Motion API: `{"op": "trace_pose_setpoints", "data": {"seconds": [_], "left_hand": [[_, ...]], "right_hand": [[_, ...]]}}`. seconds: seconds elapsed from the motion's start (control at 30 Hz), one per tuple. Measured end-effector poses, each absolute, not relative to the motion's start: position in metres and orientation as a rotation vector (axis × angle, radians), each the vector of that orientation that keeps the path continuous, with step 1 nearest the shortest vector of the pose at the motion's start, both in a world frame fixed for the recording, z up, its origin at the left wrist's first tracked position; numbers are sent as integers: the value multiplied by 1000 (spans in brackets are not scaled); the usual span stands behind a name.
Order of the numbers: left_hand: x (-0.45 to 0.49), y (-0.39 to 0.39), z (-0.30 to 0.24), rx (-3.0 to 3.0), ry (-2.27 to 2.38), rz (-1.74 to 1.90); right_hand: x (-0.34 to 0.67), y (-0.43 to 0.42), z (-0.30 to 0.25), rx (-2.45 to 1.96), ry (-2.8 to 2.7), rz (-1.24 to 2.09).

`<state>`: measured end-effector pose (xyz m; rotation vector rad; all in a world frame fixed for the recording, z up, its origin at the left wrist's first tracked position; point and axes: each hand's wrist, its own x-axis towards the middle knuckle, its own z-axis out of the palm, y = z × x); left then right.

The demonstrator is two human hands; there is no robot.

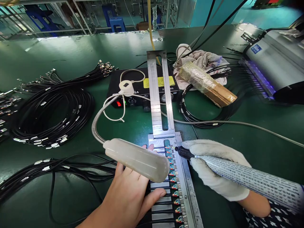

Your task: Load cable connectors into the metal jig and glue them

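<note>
My bare left hand (128, 193) lies flat with fingers stretched out, pressing on black cables where they enter a metal fixture (188, 183). The fixture holds a row of several small connector boards (173, 172). A frosted lamp head (137, 158) on a metal gooseneck hangs just over my left fingers. My right hand (213, 167), in a white glove, grips a pen-like dispenser (239, 174) wrapped in patterned sleeve. Its dark tip touches the topmost connector.
A black control box (142, 90) with a red light sits behind the fixture's long metal rail (154, 91). Coiled black cables (47, 117) lie at left, more at right. A rag and taped block (206, 84) lie beyond. A silver machine (275, 60) with violet light stands far right.
</note>
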<state>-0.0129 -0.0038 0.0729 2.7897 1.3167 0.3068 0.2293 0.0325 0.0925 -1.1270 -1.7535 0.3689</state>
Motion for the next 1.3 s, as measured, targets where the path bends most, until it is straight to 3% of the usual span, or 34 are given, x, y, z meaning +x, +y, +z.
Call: {"op": "trace_pose_setpoints", "data": {"seconds": [1.3], "left_hand": [[-12, -5, 74, 2758, 1319, 356]], "right_hand": [[232, 26, 97, -1091, -1756, 415]]}}
